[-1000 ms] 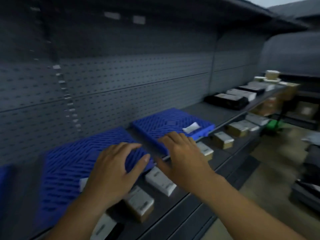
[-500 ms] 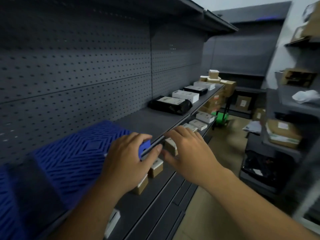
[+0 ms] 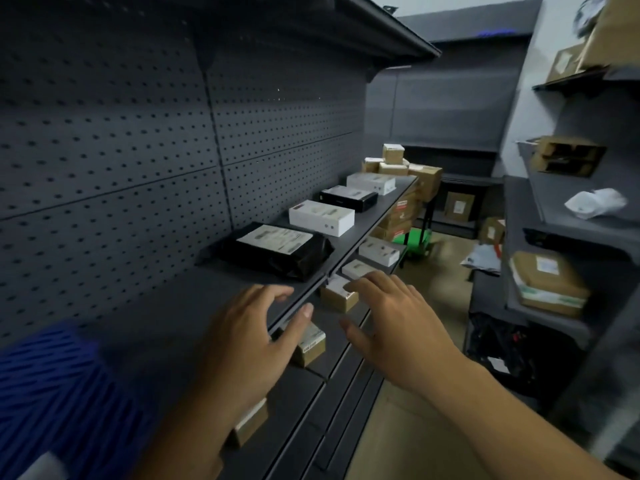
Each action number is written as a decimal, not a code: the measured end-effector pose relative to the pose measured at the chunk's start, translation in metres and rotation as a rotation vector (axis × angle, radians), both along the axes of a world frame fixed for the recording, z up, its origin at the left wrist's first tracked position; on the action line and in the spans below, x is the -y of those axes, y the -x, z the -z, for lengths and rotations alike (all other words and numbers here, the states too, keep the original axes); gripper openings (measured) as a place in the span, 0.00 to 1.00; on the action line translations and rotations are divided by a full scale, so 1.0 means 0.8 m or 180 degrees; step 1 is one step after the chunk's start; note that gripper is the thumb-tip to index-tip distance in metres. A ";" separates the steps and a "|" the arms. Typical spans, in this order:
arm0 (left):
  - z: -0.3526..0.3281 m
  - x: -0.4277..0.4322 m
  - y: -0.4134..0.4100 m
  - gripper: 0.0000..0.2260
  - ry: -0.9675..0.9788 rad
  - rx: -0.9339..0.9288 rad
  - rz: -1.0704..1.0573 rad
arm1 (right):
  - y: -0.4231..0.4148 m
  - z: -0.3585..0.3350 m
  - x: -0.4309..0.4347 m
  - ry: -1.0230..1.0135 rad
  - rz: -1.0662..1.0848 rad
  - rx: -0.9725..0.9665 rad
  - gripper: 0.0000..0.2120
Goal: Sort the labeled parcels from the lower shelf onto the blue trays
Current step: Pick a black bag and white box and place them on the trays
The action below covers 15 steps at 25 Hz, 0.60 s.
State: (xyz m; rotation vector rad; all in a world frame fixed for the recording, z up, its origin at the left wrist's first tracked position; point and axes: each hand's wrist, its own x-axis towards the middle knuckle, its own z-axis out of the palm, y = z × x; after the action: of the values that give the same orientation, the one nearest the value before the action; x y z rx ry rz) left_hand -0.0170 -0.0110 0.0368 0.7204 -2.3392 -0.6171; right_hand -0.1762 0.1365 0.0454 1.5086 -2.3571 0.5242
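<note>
A blue tray (image 3: pixel 65 393) lies on the upper shelf at the lower left, partly cut off by the frame. Small brown labeled parcels sit in a row on the lower shelf (image 3: pixel 332 344): one (image 3: pixel 310 344) under my left thumb, one (image 3: pixel 337 294) at my right fingertips, one (image 3: pixel 251 422) half hidden by my left wrist. My left hand (image 3: pixel 249 344) hovers with spread fingers over the shelf edge and holds nothing. My right hand (image 3: pixel 394 320) is open too, palm down, above the lower shelf.
On the upper shelf to the right lie a black bag with a white label (image 3: pixel 277 249), a white box (image 3: pixel 322 218), a black box (image 3: pixel 348 199) and more cartons. A second rack (image 3: pixel 554 271) with parcels stands at the right, across a narrow aisle.
The view has swung right along the shelf. The blue trays have slid out to the lower left. Both hands have travelled right with the view, staying open and empty.
</note>
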 end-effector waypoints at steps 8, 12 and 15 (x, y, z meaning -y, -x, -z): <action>0.019 0.011 0.167 0.23 -0.0256 0.0202 -0.0774 | 0.252 0.026 0.015 0.0087 -0.0401 0.0258 0.20; 0.016 0.019 0.221 0.22 -0.0187 0.0089 -0.1207 | 0.340 0.020 0.045 -0.0011 -0.0685 0.0367 0.20; 0.017 0.044 0.248 0.20 -0.0106 -0.0105 -0.1502 | 0.385 0.020 0.088 -0.0051 -0.0894 0.0483 0.19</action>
State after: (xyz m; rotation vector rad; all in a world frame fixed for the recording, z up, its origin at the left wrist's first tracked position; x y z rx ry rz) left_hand -0.2151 -0.0464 0.0232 1.2167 -2.0259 -0.4497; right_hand -0.4846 0.0663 0.0292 1.8824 -2.2726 0.7092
